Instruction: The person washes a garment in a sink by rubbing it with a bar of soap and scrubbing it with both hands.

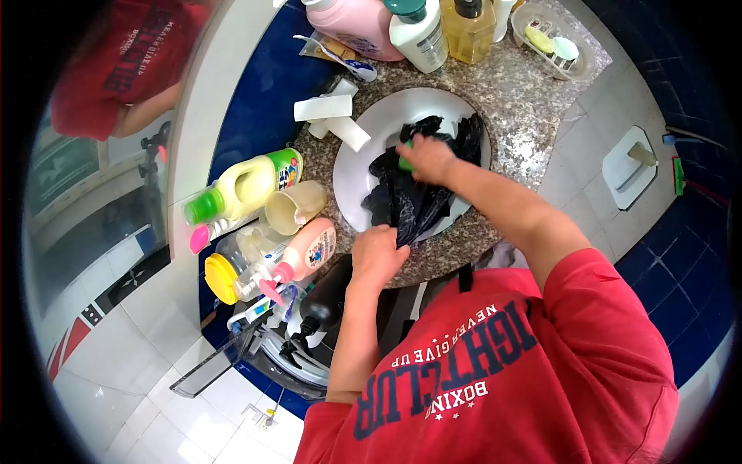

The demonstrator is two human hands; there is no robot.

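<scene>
A wet-looking black cloth or plastic item lies bunched in the white oval sink. My left hand is closed on its near edge, at the sink's front left rim. Over the middle of the sink, my right hand is closed round a small green object and presses it on the black item. The fingertips of my right hand are partly hidden. The faucet reaches over the sink's back left edge.
Bottles and a soap dish with soap stand at the back of the granite counter. More bottles, a cup and a yellow-lidded jar line the left side. A squat toilet is on the floor at right.
</scene>
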